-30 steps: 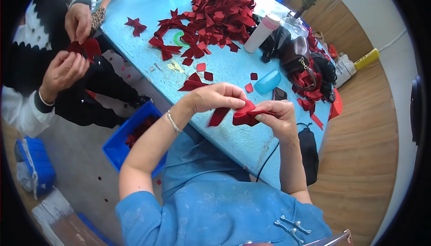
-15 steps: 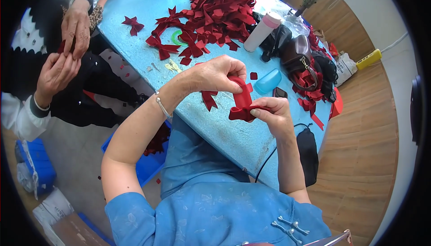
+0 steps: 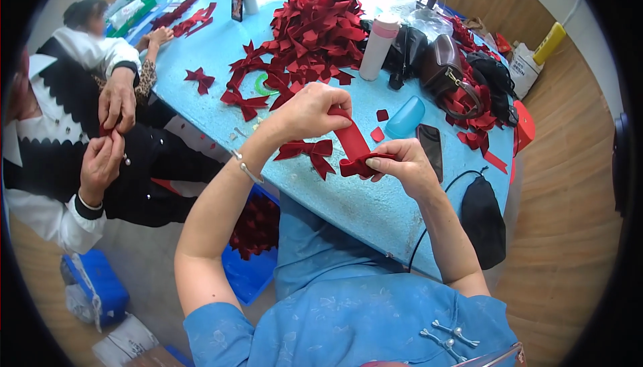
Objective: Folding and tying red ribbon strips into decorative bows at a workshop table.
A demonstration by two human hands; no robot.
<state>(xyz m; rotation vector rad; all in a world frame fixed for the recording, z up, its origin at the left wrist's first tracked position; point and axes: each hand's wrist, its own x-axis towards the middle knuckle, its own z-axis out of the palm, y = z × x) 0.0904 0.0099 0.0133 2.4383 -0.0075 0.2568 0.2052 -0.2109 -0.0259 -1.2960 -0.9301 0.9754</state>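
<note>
Over the near part of the blue table, my left hand (image 3: 313,110) is closed on the upper end of a dark red ribbon (image 3: 353,140). The strip slants down from it to my right hand (image 3: 404,165). Between thumb and fingers, the right hand pinches the ribbon's lower part, which is folded into flat loops (image 3: 355,167). Beside my left wrist lies a red ribbon bow (image 3: 309,154). Two small red pieces (image 3: 382,114) rest on the table beyond my right hand. The left fingertips are partly hidden.
A large heap of red bows (image 3: 318,32) covers the far middle. A white bottle (image 3: 379,49), brown handbag (image 3: 445,65), blue case (image 3: 406,118) and phone (image 3: 431,151) stand or lie to the right. At left, a co-worker's hands (image 3: 110,119) hold something red. A blue bin (image 3: 249,276) sits below.
The ribbon between my hands is now straighter, where it was a curved loop. My left hand has drawn its end slightly leftward. The view has shifted, showing more of the far table and the co-worker.
</note>
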